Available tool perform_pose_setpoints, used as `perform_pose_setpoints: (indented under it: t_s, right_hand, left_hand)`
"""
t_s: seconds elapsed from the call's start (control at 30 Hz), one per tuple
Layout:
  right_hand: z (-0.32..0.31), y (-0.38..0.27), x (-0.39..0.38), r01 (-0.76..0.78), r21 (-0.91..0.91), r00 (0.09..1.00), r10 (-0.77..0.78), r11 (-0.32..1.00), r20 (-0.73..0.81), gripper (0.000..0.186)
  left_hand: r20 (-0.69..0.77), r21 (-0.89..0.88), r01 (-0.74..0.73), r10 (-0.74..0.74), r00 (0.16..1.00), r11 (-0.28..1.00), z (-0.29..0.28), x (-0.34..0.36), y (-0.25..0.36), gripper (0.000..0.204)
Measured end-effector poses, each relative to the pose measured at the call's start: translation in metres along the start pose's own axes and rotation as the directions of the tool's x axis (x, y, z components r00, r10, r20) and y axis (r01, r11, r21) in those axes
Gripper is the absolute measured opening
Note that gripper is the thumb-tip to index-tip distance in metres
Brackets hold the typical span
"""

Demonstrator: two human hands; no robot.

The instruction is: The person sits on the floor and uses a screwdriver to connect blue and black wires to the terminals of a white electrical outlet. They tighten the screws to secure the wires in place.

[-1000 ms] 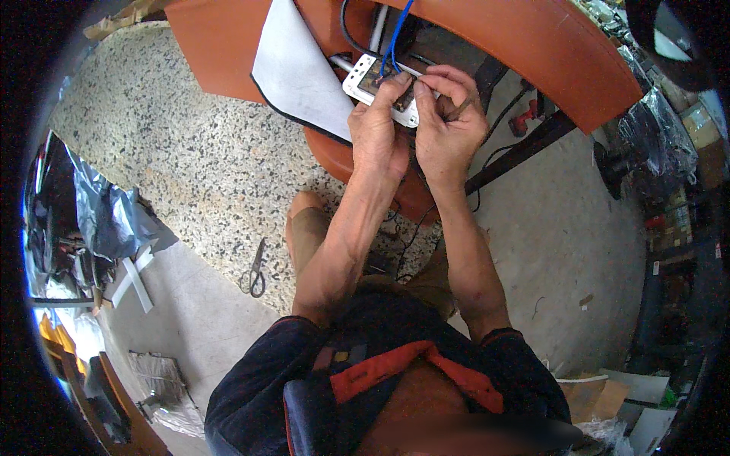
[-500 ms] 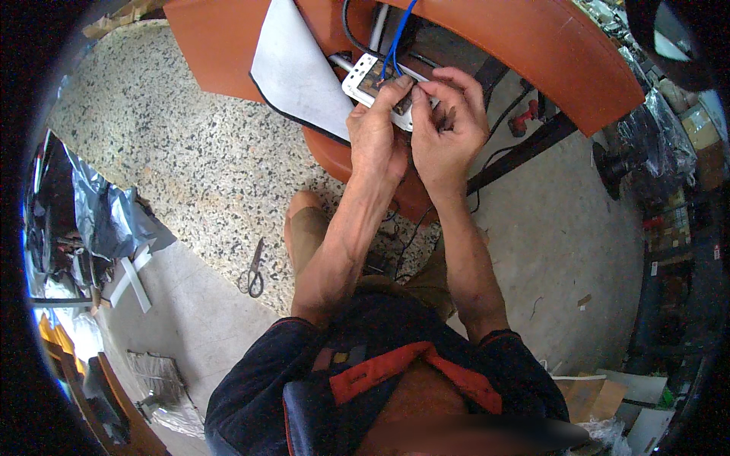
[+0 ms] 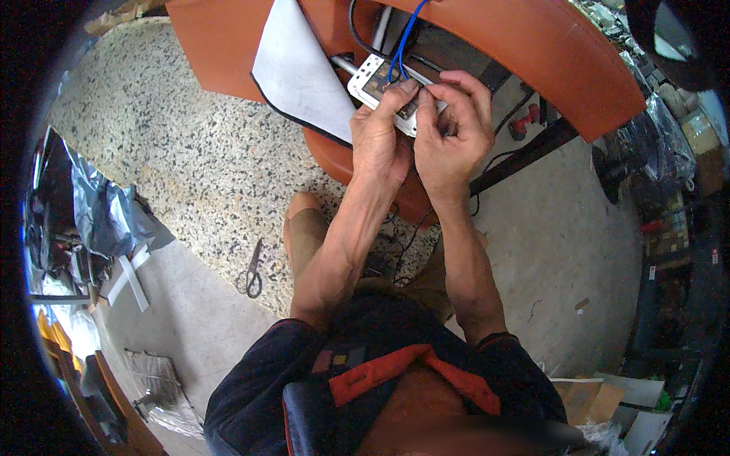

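A white plastic housing (image 3: 369,74) with an exposed board inside and blue wires (image 3: 409,34) running into it is at the top centre. My left hand (image 3: 374,144) is closed round the housing, its thumb on the board. My right hand (image 3: 454,148) is at the housing's right end, thumb and forefinger pinched near the wires, other fingers curled; what the fingertips hold is too small to tell. A white pad with black edging (image 3: 296,72) hangs behind my hands, against orange upholstered panels (image 3: 551,57).
Scissors (image 3: 254,270) lie on a speckled board (image 3: 152,121) beneath me. A red-and-black tool (image 3: 523,121) sits beyond a black bar (image 3: 517,156) at the right. Wrapped items and plastic sheeting (image 3: 106,205) line the left; more stacked materials (image 3: 669,137) line the right. Black cables trail down by my feet.
Both hands and the white housing have shifted slightly to the right. The blue wires moved with them, and the fingers of my right hand have moved a little around the housing's end.
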State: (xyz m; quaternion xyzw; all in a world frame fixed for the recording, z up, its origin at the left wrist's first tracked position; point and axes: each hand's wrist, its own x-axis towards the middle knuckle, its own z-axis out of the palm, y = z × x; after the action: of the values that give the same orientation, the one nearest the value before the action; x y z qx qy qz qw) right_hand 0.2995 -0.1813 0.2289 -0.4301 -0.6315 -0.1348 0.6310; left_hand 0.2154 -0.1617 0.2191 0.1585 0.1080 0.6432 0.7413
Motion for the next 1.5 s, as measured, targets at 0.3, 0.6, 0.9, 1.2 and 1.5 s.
perform_pose_setpoints:
  t_s: [0.3,0.6,0.9,1.2,1.5]
  right_hand:
    - [-0.002,-0.001,0.002,0.075,-0.057,0.997,-0.075,0.996,-0.002,0.017]
    - [-0.004,-0.005,0.001,0.004,-0.011,0.999,-0.004,1.000,0.034,0.016]
    - [-0.009,-0.006,0.003,-0.081,0.094,0.992,0.072,0.992,0.102,0.015]
    - [-0.013,-0.006,0.005,-0.150,0.142,0.980,0.128,0.978,0.154,0.013]
    - [-0.014,-0.003,0.007,-0.019,0.060,0.986,0.009,0.998,0.167,0.014]
  left_hand:
    - [0.005,-0.007,0.024,-0.024,1.000,1.000,-0.001,-0.002,0.001,0.021]
    - [0.049,-0.041,0.037,-0.035,0.998,0.998,-0.005,-0.001,-0.001,0.018]
    - [0.059,-0.036,0.042,-0.040,0.997,0.998,-0.011,0.002,-0.001,0.018]
    - [0.080,-0.041,0.040,-0.036,0.996,0.998,-0.013,0.003,-0.004,0.018]
    - [0.109,-0.002,0.033,-0.033,0.994,0.999,-0.019,0.008,-0.004,0.026]
